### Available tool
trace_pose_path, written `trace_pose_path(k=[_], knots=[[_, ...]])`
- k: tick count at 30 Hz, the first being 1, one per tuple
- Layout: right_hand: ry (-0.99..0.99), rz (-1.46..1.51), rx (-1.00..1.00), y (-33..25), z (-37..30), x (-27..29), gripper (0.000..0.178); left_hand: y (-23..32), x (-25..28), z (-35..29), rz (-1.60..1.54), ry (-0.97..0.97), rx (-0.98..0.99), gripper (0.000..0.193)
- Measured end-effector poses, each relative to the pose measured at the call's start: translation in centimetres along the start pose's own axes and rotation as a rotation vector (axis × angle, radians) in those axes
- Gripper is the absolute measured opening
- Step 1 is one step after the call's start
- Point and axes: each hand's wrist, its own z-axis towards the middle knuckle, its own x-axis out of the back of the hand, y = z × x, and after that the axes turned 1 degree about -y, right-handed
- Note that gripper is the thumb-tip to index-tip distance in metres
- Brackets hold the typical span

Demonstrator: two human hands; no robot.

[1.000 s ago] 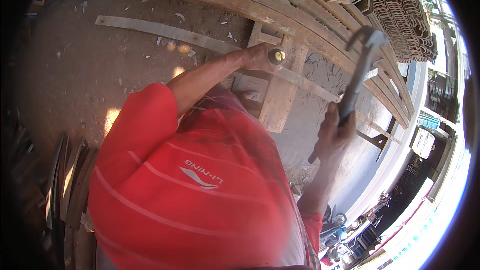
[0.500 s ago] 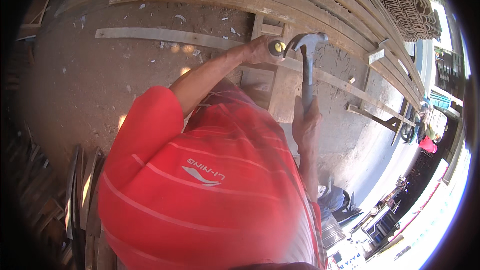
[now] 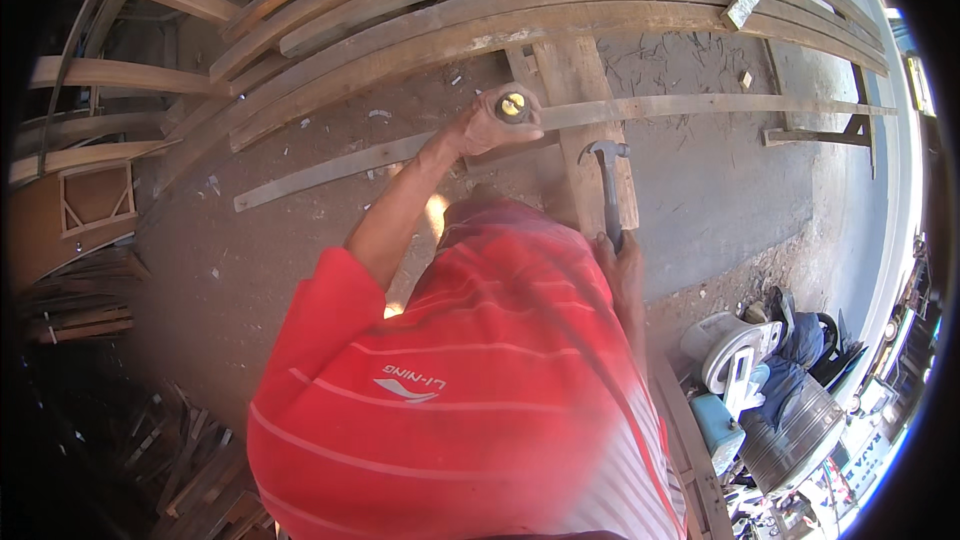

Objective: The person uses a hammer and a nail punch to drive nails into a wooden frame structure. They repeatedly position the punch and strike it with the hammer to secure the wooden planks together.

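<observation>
My left hand (image 3: 497, 121) is closed around a tool with a yellow-and-black handle (image 3: 513, 105), seen end-on; its working end is hidden below the fist. It is above a long, thin wooden strip (image 3: 690, 107), beside the wide plank. My right hand (image 3: 622, 258) grips a claw hammer (image 3: 610, 180) by the dark lower part of its handle. The metal head points away from me, to the right of the left fist and apart from it. Beneath the hammer lies a wide wooden plank (image 3: 585, 75), crossed by the thin strip.
Long timber beams (image 3: 470, 35) run across the far side, with a pale block (image 3: 741, 6) on them at right. A small wood block (image 3: 746, 79) lies on the floor. At the right are a grey drum (image 3: 795, 437) and a light-blue container (image 3: 717, 430). Scrap wood fills the left.
The hammer has come away from the left fist and lower, nearer my body. My view has shifted, so more of the drum and the left-hand timber shows. Both hands keep their holds.
</observation>
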Motion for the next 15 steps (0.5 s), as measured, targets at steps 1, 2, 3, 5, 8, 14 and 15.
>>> trace_pose_path(k=[1, 2, 3, 5, 8, 14, 15], knots=[[-0.008, 0.064, -0.002, 0.9, -0.5, -0.3, 0.041, 1.3, 0.6, -0.3, -0.079, -0.029, -0.028, 0.048], [-0.021, 0.022, -0.022, 1.3, -0.5, -0.5, 0.042, 2.5, 1.3, -0.5, -0.155, -0.050, -0.058, 0.057], [-0.035, -0.019, -0.043, 1.5, -0.4, -0.5, 0.043, 3.5, 2.1, -0.4, -0.174, -0.063, -0.076, 0.064], [-0.090, -0.064, -0.095, 2.1, -0.1, -0.5, 0.045, 4.8, 3.0, 0.0, -0.232, -0.088, -0.112, 0.078], [-0.039, -0.101, -0.019, 1.8, -0.3, -1.1, 0.045, 4.9, 3.2, 1.1, -0.169, -0.124, -0.088, 0.068], [-0.028, -0.109, -0.077, 1.7, -0.2, -2.2, 0.045, 5.1, 1.1, 1.3, -0.069, -0.099, 0.086, 0.051], [-0.028, -0.101, -0.075, 1.9, -0.3, -2.3, 0.045, 5.1, 0.8, 1.3, -0.042, -0.085, 0.094, 0.047]])
